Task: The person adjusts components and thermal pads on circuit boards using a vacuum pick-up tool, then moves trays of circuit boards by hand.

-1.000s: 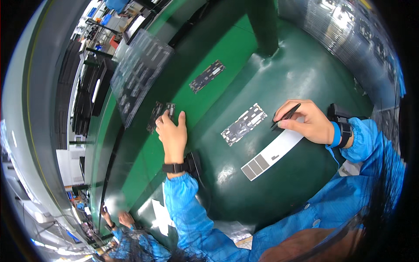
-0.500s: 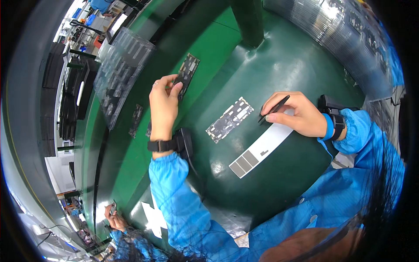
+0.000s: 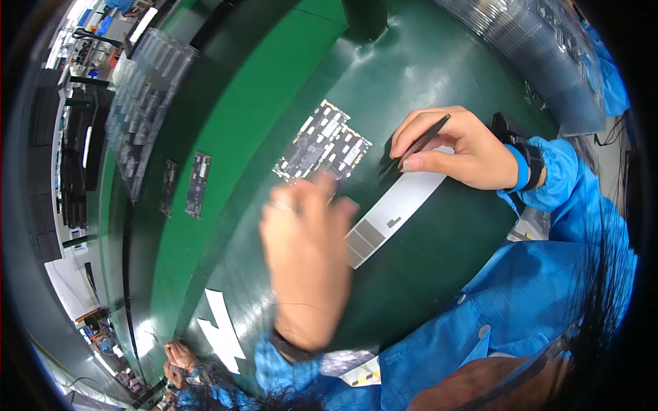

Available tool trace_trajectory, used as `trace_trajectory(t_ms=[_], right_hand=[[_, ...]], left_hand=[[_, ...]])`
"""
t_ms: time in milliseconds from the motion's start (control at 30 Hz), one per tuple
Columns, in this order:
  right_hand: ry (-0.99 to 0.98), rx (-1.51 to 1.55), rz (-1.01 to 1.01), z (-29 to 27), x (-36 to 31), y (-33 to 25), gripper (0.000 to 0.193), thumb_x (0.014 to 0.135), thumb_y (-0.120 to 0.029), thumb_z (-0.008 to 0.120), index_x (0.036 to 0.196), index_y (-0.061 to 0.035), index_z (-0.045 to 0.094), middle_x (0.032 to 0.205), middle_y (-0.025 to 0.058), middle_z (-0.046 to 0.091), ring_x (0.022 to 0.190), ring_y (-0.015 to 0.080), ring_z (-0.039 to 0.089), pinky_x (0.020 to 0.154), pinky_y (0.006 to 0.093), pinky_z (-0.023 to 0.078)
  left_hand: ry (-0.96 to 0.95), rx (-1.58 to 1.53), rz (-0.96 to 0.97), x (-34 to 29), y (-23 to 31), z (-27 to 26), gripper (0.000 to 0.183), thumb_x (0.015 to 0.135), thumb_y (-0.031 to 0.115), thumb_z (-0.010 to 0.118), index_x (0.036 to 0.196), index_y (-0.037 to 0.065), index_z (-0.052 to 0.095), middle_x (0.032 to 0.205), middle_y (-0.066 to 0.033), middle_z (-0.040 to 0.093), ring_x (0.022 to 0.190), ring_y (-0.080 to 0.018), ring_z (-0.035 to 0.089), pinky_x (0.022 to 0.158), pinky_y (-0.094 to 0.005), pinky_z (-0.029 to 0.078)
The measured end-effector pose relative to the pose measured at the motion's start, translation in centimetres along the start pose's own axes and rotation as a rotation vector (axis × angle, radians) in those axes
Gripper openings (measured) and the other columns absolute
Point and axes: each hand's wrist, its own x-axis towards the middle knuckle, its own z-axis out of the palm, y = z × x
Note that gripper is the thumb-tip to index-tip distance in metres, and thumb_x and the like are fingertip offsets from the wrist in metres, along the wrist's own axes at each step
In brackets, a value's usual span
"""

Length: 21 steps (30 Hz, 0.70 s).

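Two dark circuit boards (image 3: 319, 140) with white and gold patches lie side by side on the green table mat. My left hand (image 3: 305, 253), smeared by motion, is at their near edge, and its fingers cannot be made out clearly. My right hand (image 3: 466, 151) is closed around slim black tweezers (image 3: 426, 137), which point down to the left. Beneath that hand runs a white strip (image 3: 404, 205) bearing grey rectangular stickers; the fingers cover its far end. The strip's lower end lies close beside my left hand.
Two more boards (image 3: 198, 185) rest on the brighter green belt to the left. Clear plastic trays (image 3: 147, 103) stand beyond it, with a tall stack of trays (image 3: 528, 55) at the far right. White cut paper (image 3: 223, 332) lies at lower left, near another person's hands (image 3: 179, 359).
The circuit board that my left hand held up now lies beside the other one on the mat. My left hand has come back toward me. The right hand still holds the tweezers.
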Motion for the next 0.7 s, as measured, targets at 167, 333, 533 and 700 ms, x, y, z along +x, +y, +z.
trace_trajectory(t_ms=[167,333,533,700], right_hand=[[-0.174,-0.099,0.035,0.7,0.4,0.0,0.022,0.099,-0.017,0.075,0.111,0.0014,0.069,0.097,0.0084,0.078,0.087,0.015,0.075,0.079,0.0293,0.06],[-0.247,-0.142,0.056,1.1,0.6,1.0,0.022,0.099,-0.019,0.075,0.107,0.0002,0.07,0.09,0.0106,0.077,0.083,0.0171,0.076,0.074,0.0305,0.059],[-0.258,-0.212,-0.009,1.2,0.5,0.8,0.02,0.098,-0.019,0.076,0.104,-0.0011,0.071,0.085,0.0109,0.077,0.076,0.0193,0.076,0.068,0.0305,0.058],[-0.276,-0.219,-0.032,1.4,0.6,1.0,0.019,0.098,-0.019,0.076,0.104,-0.0011,0.071,0.084,0.011,0.077,0.075,0.0186,0.076,0.067,0.0297,0.058]], left_hand=[[-0.346,-0.23,0.048,-6.6,7.7,2.5,0.073,0.086,0.033,0.081,0.144,-0.002,0.055,0.143,-0.0302,0.05,0.126,-0.0465,0.054,0.107,-0.0508,0.047],[-0.273,-0.063,0.077,-7.2,8.5,4.1,0.076,0.087,0.044,0.078,0.145,0.0,0.056,0.151,-0.0318,0.045,0.133,-0.0469,0.05,0.113,-0.0529,0.045],[-0.258,-0.048,0.099,-7.4,8.9,4.7,0.076,0.085,0.046,0.078,0.145,0.003,0.057,0.151,-0.0307,0.046,0.132,-0.0478,0.051,0.111,-0.0515,0.047],[-0.239,-0.005,0.091,-7.4,9.0,4.6,0.075,0.085,0.047,0.079,0.144,0.005,0.059,0.149,-0.0291,0.048,0.13,-0.0464,0.052,0.108,-0.0496,0.05]])
